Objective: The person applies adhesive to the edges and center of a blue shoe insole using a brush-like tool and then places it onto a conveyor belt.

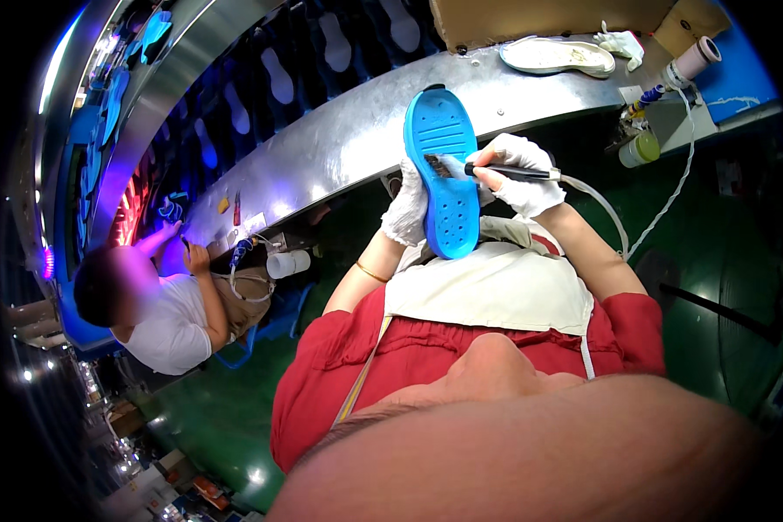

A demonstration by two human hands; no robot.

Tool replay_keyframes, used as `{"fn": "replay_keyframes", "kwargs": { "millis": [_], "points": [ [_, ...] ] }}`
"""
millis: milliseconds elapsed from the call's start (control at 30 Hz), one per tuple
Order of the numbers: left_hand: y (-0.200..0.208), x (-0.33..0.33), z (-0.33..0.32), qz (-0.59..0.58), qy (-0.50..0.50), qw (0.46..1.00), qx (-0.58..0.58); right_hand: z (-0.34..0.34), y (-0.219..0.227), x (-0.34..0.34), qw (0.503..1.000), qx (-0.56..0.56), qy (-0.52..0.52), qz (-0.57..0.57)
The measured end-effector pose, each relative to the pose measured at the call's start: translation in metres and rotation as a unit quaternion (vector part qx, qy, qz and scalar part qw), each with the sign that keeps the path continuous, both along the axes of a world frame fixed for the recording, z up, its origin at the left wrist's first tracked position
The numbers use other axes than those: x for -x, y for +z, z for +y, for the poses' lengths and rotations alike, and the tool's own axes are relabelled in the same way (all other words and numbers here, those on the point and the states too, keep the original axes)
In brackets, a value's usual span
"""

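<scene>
A blue shoe sole (455, 217) stands nearly upright in front of my apron. My left hand (406, 207), in a white glove, is closed on its left edge; some of its fingers are hidden behind the sole. My right hand (524, 177) wears a white glove with bare fingertips and pinches a brush (538, 174) with a black and silver handle. Its dark bristles touch the inner face of the sole near the middle, where a whitish wet patch shows. From the handle's back end runs a pale hose (607, 207).
A curved metal counter (348, 143) edges a line carrying several soles (277, 76). On it lie a white sole (557, 57) and a white glove (621, 43). A container with a yellow-green lid (640, 150) sits at right. At left, a co-worker (170, 322) sits at the counter.
</scene>
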State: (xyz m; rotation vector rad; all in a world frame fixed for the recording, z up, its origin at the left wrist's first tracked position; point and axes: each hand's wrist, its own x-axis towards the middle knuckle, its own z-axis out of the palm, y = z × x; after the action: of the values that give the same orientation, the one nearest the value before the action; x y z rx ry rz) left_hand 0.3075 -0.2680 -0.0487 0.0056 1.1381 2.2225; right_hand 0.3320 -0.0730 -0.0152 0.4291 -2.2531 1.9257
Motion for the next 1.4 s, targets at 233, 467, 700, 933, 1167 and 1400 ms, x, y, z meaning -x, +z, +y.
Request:
{"fn": "replay_keyframes", "kwargs": {
  "millis": [233,467,700,933,1167,1400],
  "points": [
    [-0.012,0.037,0.015,0.04,0.098,0.991,-0.087,-0.005,0.0,0.014,0.984,0.157,0.031,-0.078],
    [-0.004,0.082,0.02,0.015,0.144,0.953,-0.266,-0.012,0.021,0.021,0.977,0.152,0.11,-0.101],
    [0.017,0.102,0.024,0.104,0.035,0.885,-0.453,-0.012,0.023,0.032,0.974,0.163,0.113,-0.106],
    [0.014,0.116,0.01,0.23,-0.004,0.884,-0.407,-0.01,0.007,0.035,0.983,0.157,0.034,-0.091],
    [0.008,0.123,0.004,0.219,-0.057,0.897,-0.379,-0.006,0.001,0.044,0.91,0.352,0.116,-0.188],
    [0.02,0.121,-0.008,0.258,-0.054,0.958,-0.112,0.003,0.012,0.048,0.988,0.006,0.107,-0.108]
  ]
}}
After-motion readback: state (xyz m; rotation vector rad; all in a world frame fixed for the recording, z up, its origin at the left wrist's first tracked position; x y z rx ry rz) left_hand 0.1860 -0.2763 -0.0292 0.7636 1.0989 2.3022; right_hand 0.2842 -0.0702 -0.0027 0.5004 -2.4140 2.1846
